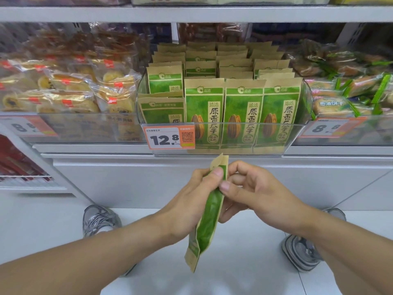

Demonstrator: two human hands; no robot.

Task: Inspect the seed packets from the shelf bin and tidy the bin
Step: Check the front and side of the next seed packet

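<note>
Hands, left hand (pixel 192 195) and right hand (pixel 254 192), pinch seed packet (pixel 207 220) edge-on below bin (pixel 223 137).

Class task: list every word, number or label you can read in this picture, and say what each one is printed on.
"12.8": orange-framed price tag on the clear bin.
"洽洽" and "原香瓜子": green seed packets in the bin.
"8.8": side price tags, blurred.
"葱油饼干": biscuit pack.
Held packet, edge-on: unreadable.

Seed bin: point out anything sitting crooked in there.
In the clear bin, the front-left packet is slumped low and tilted, while the three front packets beside it stand upright and level. Nothing looks torn or spilled.
</note>
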